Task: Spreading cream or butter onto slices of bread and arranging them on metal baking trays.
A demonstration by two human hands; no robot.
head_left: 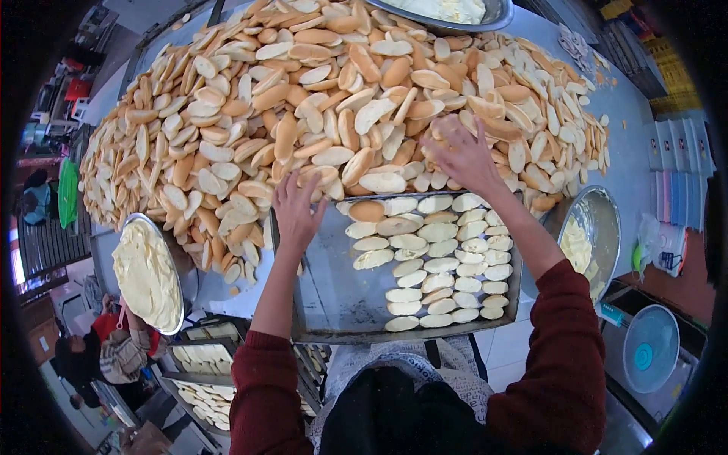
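— Steel table (633, 163) runs far across the view, nearly buried under a huge heap of halved bread rolls (303, 91). How much is laid out?

— On the metal tray (322, 292) at the near edge, the right half is filled with neat rows of bread slices (440, 262), cut side up. The left half is bare, so I'd judge it about half done.

— And the hands?

— Left hand (294, 212) is at the heap's near edge, just beyond the tray's far left corner, fingers spread and touching the rolls. Right hand (464, 155) rests further right on the heap, fingers splayed; whether it grips a piece, I cannot tell.

— Anything else around?

— A bowl of pale cream (148, 274) left of the tray, a mostly scraped steel bowl (595, 231) right of it, and filled trays on a rack (201, 371) below left.
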